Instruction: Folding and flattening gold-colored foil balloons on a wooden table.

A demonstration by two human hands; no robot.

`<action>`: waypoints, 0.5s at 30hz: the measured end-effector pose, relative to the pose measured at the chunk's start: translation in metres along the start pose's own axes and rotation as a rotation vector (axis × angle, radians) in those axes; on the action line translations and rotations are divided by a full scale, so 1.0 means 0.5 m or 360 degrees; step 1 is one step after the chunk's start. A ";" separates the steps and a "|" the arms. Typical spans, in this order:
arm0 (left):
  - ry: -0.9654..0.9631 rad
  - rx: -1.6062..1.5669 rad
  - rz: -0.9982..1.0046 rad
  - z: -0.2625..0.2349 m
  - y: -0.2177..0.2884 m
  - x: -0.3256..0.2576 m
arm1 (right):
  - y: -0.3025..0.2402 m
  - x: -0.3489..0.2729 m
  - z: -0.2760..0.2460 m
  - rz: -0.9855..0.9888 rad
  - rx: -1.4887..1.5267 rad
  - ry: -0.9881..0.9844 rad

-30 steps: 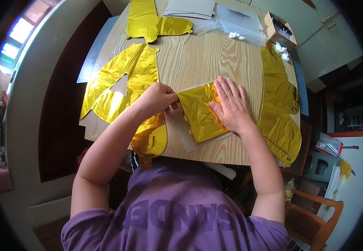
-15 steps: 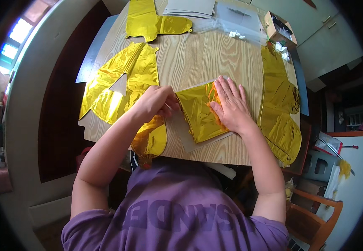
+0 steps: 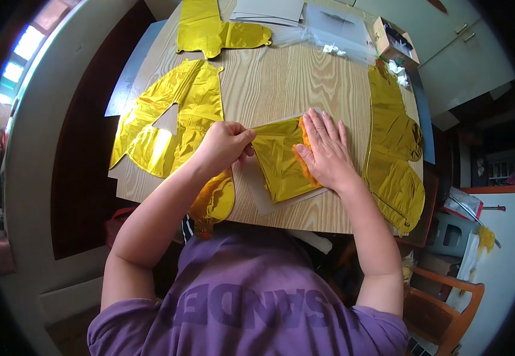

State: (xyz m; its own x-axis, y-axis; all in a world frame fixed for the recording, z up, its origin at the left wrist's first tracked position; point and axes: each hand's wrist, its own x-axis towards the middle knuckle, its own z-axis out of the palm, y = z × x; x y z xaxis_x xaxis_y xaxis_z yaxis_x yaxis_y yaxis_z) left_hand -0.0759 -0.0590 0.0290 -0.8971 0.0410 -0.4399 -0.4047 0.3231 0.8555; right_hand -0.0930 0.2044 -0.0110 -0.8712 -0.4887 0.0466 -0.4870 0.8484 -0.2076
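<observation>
A folded gold foil balloon (image 3: 281,163) lies on a thin greyish sheet (image 3: 263,202) near the table's front edge. My left hand (image 3: 228,142) is closed, with thumb and forefinger pinching the balloon's upper left corner. Flat over the right side of the balloon rests my right hand (image 3: 330,149), its fingers stretched out and pointing away from me. A crumpled orange strip (image 3: 305,139) shows along that hand's thumb side; I cannot tell whether it is a separate thing or a reflection in the foil.
Flat gold foil balloons lie around the table: one at the left (image 3: 195,89), one at the far left (image 3: 201,32), one along the right edge (image 3: 391,154). White sheets (image 3: 266,10), clear plastic bags (image 3: 343,32) and a small box (image 3: 395,43) stand at the back.
My left hand has turned slightly and now pinches the balloon's corner. The foil looks more taut and smoother. My right hand stays pressed in nearly the same place.
</observation>
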 end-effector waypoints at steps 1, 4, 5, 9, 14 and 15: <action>-0.0004 -0.0028 0.0008 0.001 0.000 -0.003 | 0.000 -0.002 0.002 -0.0001 -0.0012 0.0008; -0.0005 -0.0037 -0.0037 0.000 0.002 -0.013 | 0.001 -0.008 0.005 0.0020 -0.0012 0.0032; -0.0005 0.0008 -0.0095 -0.002 -0.005 -0.013 | -0.001 -0.008 0.008 0.0018 -0.0022 0.0041; -0.0027 0.0359 -0.0145 -0.006 0.008 -0.004 | -0.011 -0.007 0.009 0.0058 -0.0023 0.0054; 0.0069 0.1422 0.0434 -0.003 0.000 0.008 | -0.021 -0.005 0.012 0.0089 -0.0024 0.0062; 0.0136 0.1740 0.0664 0.001 0.004 0.002 | -0.022 -0.004 0.012 0.0096 -0.0022 0.0067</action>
State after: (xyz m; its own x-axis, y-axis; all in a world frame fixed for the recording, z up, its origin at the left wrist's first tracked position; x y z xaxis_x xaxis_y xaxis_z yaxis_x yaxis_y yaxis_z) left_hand -0.0776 -0.0579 0.0303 -0.9502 0.2853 -0.1253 0.2537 0.9417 0.2208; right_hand -0.0856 0.1949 -0.0146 -0.9008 -0.4277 0.0757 -0.4339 0.8790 -0.1974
